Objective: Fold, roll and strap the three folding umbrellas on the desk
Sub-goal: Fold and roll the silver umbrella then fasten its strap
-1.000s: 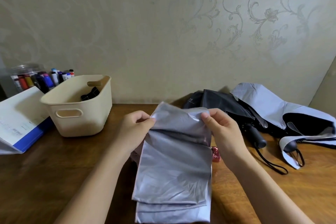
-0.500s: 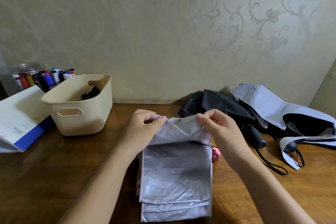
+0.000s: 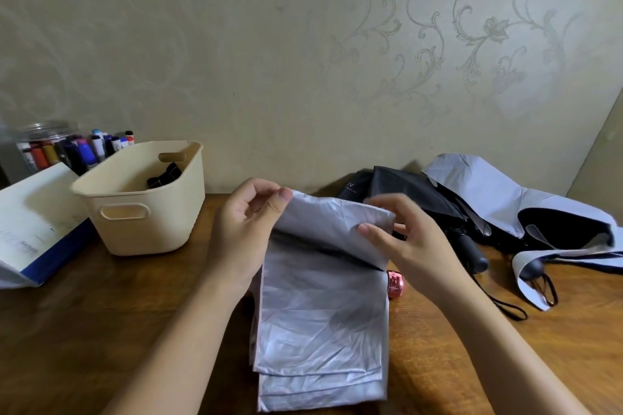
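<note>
A silver-grey folding umbrella (image 3: pixel 322 310) lies flat on the wooden desk (image 3: pixel 94 323) in front of me, its canopy panels stacked in layers. Its pink handle end (image 3: pixel 394 284) sticks out at the right edge. My left hand (image 3: pixel 246 229) pinches the top panel's upper left corner between thumb and fingers. My right hand (image 3: pixel 408 239) holds the same panel's upper right edge, thumb on top of the fabric. A black umbrella (image 3: pixel 421 202) with a black handle and wrist loop lies unrolled at the back right. A pale blue and black umbrella (image 3: pixel 526 209) sprawls beside it.
A cream plastic basket (image 3: pixel 141 212) with a small dark item inside stands at the back left. A jar of markers (image 3: pixel 64 148) and a white and blue box (image 3: pixel 30 226) are at the far left. The wall runs along the desk's far edge.
Both hands have lifted the top panel's upper edge and drawn it wider and flatter. My right hand has shifted its hold along the right edge.
</note>
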